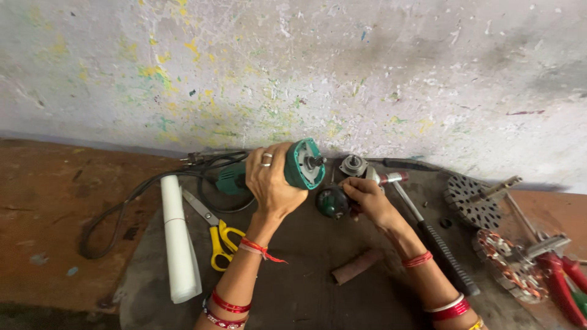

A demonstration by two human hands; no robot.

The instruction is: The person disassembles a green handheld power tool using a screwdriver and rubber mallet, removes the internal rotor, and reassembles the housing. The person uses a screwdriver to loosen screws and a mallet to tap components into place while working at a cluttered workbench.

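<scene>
My left hand [269, 181] grips the green body of a power tool [301, 164], holding it up with its open front end and metal shaft facing right. A ring shows on one finger. My right hand [365, 197] holds a dark round part [331, 202] just below and to the right of the tool's open end. The tool's black cord [131, 195] loops away to the left across the floor. A grey metal gear housing [353, 165] lies just beyond my right hand.
Yellow-handled scissors [215, 235] and a white roll [177, 241] lie left of my left arm. A hammer [428, 235] lies right of my right arm. A short brown tube [358, 266] rests between my arms. Round motor parts [472, 198] and red-handled pliers [565, 281] sit at the right.
</scene>
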